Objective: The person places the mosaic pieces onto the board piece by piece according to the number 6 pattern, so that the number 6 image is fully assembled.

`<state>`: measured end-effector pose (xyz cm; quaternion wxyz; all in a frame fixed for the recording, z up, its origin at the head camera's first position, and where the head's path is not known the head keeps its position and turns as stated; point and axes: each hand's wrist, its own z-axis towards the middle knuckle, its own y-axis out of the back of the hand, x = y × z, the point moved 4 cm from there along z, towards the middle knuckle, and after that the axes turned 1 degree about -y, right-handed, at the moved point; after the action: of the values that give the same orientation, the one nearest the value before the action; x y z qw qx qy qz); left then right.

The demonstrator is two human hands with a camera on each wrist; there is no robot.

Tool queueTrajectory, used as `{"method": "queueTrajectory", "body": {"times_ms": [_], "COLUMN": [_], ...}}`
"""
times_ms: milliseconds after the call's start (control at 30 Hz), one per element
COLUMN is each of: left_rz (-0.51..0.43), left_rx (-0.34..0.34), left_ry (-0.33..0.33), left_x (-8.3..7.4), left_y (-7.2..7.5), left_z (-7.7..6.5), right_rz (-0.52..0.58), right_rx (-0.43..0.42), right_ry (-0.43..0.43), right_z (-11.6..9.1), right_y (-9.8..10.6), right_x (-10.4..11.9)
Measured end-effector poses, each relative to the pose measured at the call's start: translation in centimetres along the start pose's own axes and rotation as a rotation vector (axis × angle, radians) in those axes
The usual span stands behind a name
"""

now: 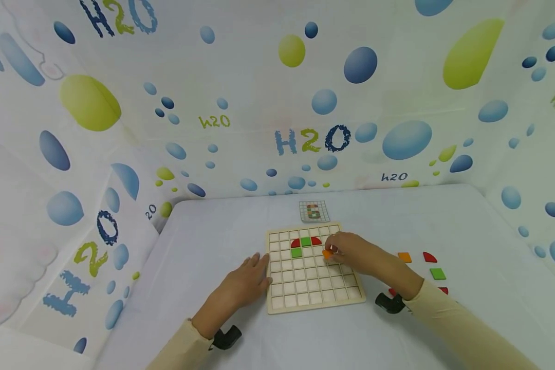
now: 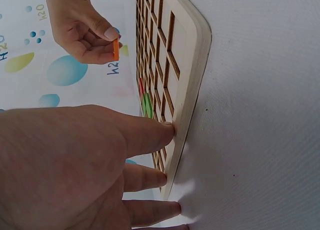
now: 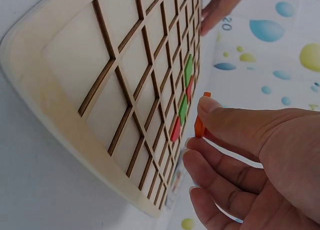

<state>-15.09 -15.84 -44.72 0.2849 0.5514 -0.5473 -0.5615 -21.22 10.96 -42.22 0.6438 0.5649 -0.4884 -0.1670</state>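
A wooden grid board lies flat on the white-covered table. My left hand rests along its left edge, fingers extended; in the left wrist view the thumb and a finger touch the frame. Between thumb and fingertips my right hand pinches a small orange tile, held over the right side of the grid. Set into upper cells are a green square tile flanked by two red rounded tiles. Another green square sits one row below, under the left red one.
Behind the board lies a small card printed with a coloured grid pattern. Right of the board are an orange tile, a red quarter-round, a green tile and red pieces partly hidden by my right forearm. Patterned curtains surround the table.
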Motion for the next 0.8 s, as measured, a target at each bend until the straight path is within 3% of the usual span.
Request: {"method": "queueTrajectory", "body": {"times_ms": [267,800], "left_rz": [0.005,-0.002], "left_rx": [-0.006,-0.007], "left_ry": [-0.007,-0.009], "left_x": [0.2,0.5], "left_y": [-0.1,-0.3], "left_z": [0.0,0.1], "right_rz": [-0.007,0.006], "right_rx": [-0.026,-0.092], "right_ry": [0.027,-0.029], "right_z": [0.7,2.1], "right_y": [-0.9,-3.7], "right_x": [1.1,3.4]}}
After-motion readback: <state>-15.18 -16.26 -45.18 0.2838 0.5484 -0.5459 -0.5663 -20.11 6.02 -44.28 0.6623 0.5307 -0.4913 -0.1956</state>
